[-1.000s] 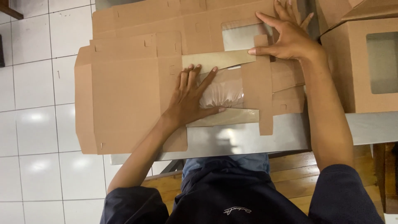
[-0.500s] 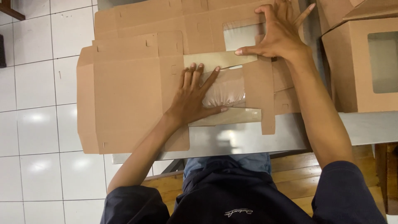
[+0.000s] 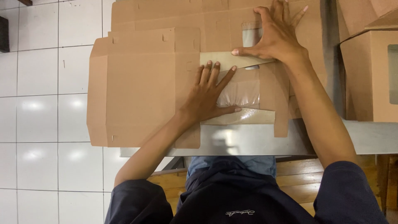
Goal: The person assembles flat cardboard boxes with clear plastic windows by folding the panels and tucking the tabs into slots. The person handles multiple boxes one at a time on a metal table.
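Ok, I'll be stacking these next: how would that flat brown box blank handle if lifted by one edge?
The flat box blank is thin creased card, so it would probably sag or fold at its scores. Its clear window film looks glossy, likely slippery and easily dented.

Left hand (image 3: 207,97) lies flat, fingers spread, palm down on the flat cardboard box blank (image 3: 141,91), thumb stretched along the lower edge of its clear plastic window (image 3: 244,92). Right hand (image 3: 277,35) presses down further back, thumb on a pale folded flap (image 3: 232,59) just above that window, fingers fanned over the cardboard stack (image 3: 174,14) beneath. The blank overhangs the left edge of the steel worktop (image 3: 240,141), above white floor tiles (image 3: 37,116). At the right stands an assembled brown window box (image 3: 369,74). Dark sleeves and blue jeans fill the bottom, over a wooden bench (image 3: 290,174).
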